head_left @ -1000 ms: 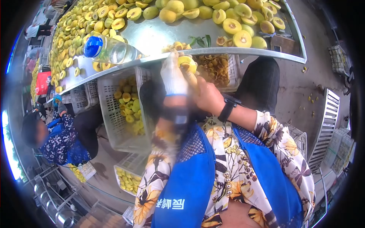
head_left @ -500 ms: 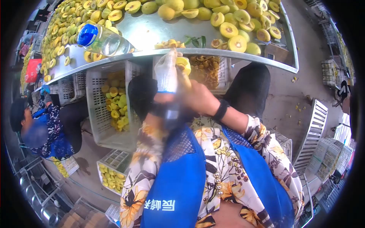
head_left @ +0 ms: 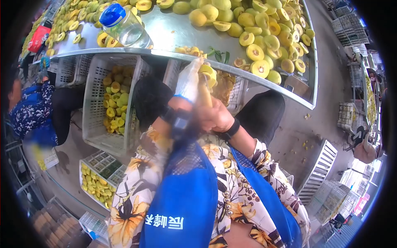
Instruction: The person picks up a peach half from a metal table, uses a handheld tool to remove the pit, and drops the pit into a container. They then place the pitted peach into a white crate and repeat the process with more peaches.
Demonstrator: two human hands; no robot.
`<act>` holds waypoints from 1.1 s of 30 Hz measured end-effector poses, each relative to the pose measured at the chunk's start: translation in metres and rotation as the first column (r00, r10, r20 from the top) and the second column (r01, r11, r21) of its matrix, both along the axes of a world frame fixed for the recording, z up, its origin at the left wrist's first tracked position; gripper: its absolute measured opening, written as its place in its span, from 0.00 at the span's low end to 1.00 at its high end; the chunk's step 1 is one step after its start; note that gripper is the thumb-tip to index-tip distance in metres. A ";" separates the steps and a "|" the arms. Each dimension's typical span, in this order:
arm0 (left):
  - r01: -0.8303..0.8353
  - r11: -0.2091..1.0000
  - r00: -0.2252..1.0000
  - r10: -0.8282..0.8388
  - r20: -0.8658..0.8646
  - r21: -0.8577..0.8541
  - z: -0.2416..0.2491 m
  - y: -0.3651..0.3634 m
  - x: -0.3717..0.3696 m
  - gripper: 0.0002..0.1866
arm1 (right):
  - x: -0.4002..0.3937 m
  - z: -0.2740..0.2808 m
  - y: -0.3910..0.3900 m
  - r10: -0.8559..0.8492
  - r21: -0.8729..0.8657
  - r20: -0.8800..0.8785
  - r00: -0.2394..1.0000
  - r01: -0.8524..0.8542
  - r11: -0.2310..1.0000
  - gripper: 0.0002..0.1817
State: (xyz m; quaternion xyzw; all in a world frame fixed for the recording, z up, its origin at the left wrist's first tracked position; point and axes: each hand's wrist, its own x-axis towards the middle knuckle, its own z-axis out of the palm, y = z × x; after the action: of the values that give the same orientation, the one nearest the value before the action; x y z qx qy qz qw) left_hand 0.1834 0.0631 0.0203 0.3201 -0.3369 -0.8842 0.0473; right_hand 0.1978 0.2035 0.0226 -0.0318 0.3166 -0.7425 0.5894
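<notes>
My left hand (head_left: 189,84), in a white glove, is closed around a yellow peach half (head_left: 208,75) just below the table's front edge. My bare right hand (head_left: 217,117) is closed on a pale, stick-like handle (head_left: 204,91) that points up at the fruit. The handle's working end is hidden by the peach and glove. Beneath the hands, between my knees, a white crate (head_left: 239,93) holds brownish scraps. Peach halves (head_left: 260,68), some with brown centres, lie heaped on the metal table (head_left: 173,35), along with small fruit pieces (head_left: 191,51) near its edge.
A blue-capped water bottle (head_left: 127,31) and a green leaf sprig (head_left: 219,55) are on the table. Left of my legs stands a crate of peach halves (head_left: 115,103), with another fruit crate (head_left: 95,184) behind. A person (head_left: 33,107) sits further left. A slatted crate (head_left: 318,169) leans at right.
The view has shifted, so the table edge slopes down to the right. Both hands remain closed together at the peach, with little visible change in their grip.
</notes>
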 end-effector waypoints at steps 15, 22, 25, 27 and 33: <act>0.097 -0.276 0.995 0.028 0.093 -0.956 0.055 -0.099 -0.018 0.15 | -0.024 -0.013 0.009 0.305 0.659 -0.560 0.771 0.192 0.727 0.12; 0.378 -0.518 0.846 -0.143 0.514 -0.767 0.014 -0.019 -0.183 0.16 | -0.014 -0.011 0.041 0.264 0.500 -0.831 0.490 0.448 0.741 0.10; 0.431 -0.435 0.856 -0.080 0.511 -0.790 0.016 -0.010 -0.187 0.14 | -0.015 0.014 0.052 0.145 0.478 -0.801 0.581 0.476 0.738 0.10; 0.386 -0.055 0.878 -0.285 0.385 -0.921 0.021 -0.019 -0.165 0.16 | -0.020 0.015 0.054 -0.053 0.389 -0.804 0.593 0.591 0.707 0.10; -0.083 -0.170 0.917 -0.398 -0.008 -0.982 0.054 0.001 -0.048 0.16 | -0.060 0.032 0.028 -0.469 0.171 -0.416 0.779 0.573 0.801 0.19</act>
State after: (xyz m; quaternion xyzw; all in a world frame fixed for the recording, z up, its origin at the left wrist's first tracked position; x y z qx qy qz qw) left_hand 0.1357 0.0641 0.0739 -0.0193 -0.9102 -0.3546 0.2131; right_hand 0.1374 0.2313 0.0546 0.0112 0.5179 -0.8049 0.2894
